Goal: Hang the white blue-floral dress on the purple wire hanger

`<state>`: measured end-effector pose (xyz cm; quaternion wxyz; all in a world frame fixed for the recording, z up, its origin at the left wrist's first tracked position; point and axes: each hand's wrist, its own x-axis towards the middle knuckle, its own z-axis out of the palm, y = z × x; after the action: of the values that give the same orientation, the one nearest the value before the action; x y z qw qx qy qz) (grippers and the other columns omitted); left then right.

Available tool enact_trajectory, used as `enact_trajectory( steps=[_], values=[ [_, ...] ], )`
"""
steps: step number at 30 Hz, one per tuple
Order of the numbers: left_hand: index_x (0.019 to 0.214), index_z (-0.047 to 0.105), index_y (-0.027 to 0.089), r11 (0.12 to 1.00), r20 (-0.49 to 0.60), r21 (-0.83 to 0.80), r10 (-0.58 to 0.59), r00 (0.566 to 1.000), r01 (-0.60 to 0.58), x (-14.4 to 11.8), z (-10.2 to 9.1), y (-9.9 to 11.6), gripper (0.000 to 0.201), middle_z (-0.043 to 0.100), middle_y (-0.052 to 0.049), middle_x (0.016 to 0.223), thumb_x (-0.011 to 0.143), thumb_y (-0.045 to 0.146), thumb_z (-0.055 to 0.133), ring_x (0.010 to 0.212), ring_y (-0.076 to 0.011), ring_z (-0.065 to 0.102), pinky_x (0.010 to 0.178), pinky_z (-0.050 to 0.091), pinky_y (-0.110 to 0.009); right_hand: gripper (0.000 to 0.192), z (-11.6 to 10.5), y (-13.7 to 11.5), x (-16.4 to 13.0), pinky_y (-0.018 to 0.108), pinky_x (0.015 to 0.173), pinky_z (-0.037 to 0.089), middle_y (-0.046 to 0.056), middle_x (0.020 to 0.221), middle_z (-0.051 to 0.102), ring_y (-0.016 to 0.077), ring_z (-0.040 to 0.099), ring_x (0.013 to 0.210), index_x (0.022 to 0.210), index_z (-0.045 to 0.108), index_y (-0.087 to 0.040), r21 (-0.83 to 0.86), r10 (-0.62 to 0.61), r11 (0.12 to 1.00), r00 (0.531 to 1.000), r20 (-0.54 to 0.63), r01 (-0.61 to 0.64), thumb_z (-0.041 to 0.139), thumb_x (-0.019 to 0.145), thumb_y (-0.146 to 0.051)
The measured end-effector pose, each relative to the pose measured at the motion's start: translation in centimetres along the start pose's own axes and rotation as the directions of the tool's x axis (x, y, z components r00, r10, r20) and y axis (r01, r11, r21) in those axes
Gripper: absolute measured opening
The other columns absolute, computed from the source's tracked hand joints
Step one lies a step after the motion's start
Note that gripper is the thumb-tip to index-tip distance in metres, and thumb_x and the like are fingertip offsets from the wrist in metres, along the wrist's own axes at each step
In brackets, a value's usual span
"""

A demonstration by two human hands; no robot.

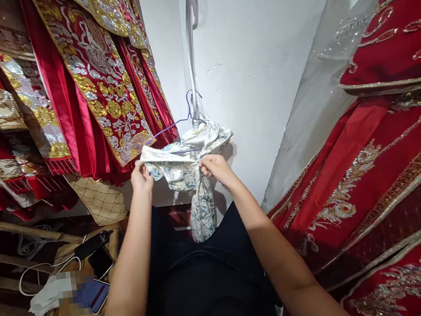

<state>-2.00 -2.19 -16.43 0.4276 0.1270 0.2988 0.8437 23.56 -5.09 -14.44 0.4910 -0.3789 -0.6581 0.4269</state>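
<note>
A pale garment [176, 174] with a blue-green floral print hangs in front of me, partly over a thin purple hanger [176, 123]. My left hand [141, 177] pinches the garment's white edge at its left end. With thumb and fingers closed, my right hand [215, 167] grips the same edge near the middle. Between the two hands the white edge is stretched out. Below my right hand a gathered length of the cloth hangs down toward my dark-clothed lap. The hanger's hook shows above the cloth, beside a narrow white strip on the wall; whether it hangs on anything is unclear.
Red costumes [100, 89] with gold and silver embroidery hang at the left. More red beaded gowns [351, 187], partly under clear plastic, fill the right side. A white wall [252, 57] stands ahead. At lower left, a wooden chair [32, 229] holds a phone [101, 263] and cables.
</note>
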Motion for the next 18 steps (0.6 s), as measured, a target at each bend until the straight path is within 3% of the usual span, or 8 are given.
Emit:
enact_trajectory(
  steps=[3, 6, 9, 13, 15, 18],
  values=[
    [0.070, 0.056, 0.017, 0.994, -0.035, 0.005, -0.106, 0.994, 0.106, -2.6, -4.2, -5.2, 0.021, 0.058, 0.002, 0.061, 0.091, 0.014, 0.055, 0.057, -0.0073, 0.060, 0.065, 0.051, -0.017, 0.023, 2.0, 0.5, -2.3, 0.023, 0.042, 0.027, -0.002, 0.051, 0.054, 0.0088, 0.038, 0.041, 0.071, 0.058, -0.020, 0.208, 0.065, 0.977, 0.997, -0.048, -0.054, 0.057, 0.079, -0.041],
    [0.072, 0.059, 0.016, 0.979, -0.001, 0.021, -0.203, 0.979, 0.203, -5.4, -6.5, -9.2, 0.015, 0.062, 0.000, 0.063, 0.088, 0.016, 0.060, 0.060, -0.0097, 0.064, 0.066, 0.052, -0.019, 0.026, 2.9, 2.8, -4.7, 0.023, 0.042, 0.026, -0.003, 0.052, 0.053, 0.0094, 0.039, 0.043, 0.073, 0.057, -0.021, 0.270, 0.154, 0.954, 0.986, -0.070, -0.130, 0.058, 0.080, -0.045],
    [0.080, 0.065, 0.015, 0.967, 0.111, 0.021, -0.253, 0.961, 0.252, -7.1, -6.2, -10.1, 0.009, 0.070, -0.005, 0.077, 0.088, 0.020, 0.063, 0.072, -0.0131, 0.069, 0.077, 0.055, -0.025, 0.029, 1.9, 5.3, -6.0, 0.024, 0.043, 0.028, -0.001, 0.054, 0.055, 0.0109, 0.041, 0.045, 0.072, 0.060, -0.020, 0.194, 0.229, 0.956, 0.973, -0.027, -0.219, 0.060, 0.080, -0.047],
    [0.089, 0.070, 0.016, 0.979, 0.339, 0.006, -0.192, 0.921, 0.202, -9.3, -3.0, -8.3, 0.012, 0.073, -0.006, 0.094, 0.085, 0.027, 0.068, 0.090, -0.0151, 0.069, 0.090, 0.052, -0.027, 0.042, 0.3, 6.5, -6.0, 0.030, 0.059, 0.045, 0.006, 0.077, 0.068, 0.0190, 0.059, 0.069, 0.080, 0.066, -0.020, 0.089, 0.231, 0.971, 0.967, -0.107, -0.222, 0.062, 0.079, -0.061],
    [0.090, 0.072, 0.017, 0.992, 0.515, 0.090, -0.126, 0.848, 0.093, -11.1, -1.4, -7.5, 0.018, 0.073, -0.006, 0.099, 0.084, 0.034, 0.071, 0.094, -0.0164, 0.068, 0.091, 0.050, -0.027, 0.051, 0.3, 6.1, -5.9, 0.035, 0.078, 0.050, 0.008, 0.096, 0.071, 0.0235, 0.063, 0.090, 0.088, 0.068, -0.021, 0.079, 0.186, 0.981, 0.974, -0.128, -0.177, 0.054, 0.082, -0.070],
    [0.092, 0.074, 0.019, 0.932, 0.741, 0.291, -0.076, 0.667, -0.218, -14.2, 0.4, -6.8, 0.022, 0.072, -0.007, 0.101, 0.086, 0.039, 0.069, 0.097, -0.0195, 0.067, 0.093, 0.049, -0.031, 0.061, 1.3, 4.8, -5.8, 0.039, 0.094, 0.048, 0.008, 0.109, 0.069, 0.0253, 0.061, 0.108, 0.108, 0.068, -0.024, 0.281, 0.128, 0.952, 0.992, -0.012, -0.119, 0.042, 0.086, -0.076]
  ],
)
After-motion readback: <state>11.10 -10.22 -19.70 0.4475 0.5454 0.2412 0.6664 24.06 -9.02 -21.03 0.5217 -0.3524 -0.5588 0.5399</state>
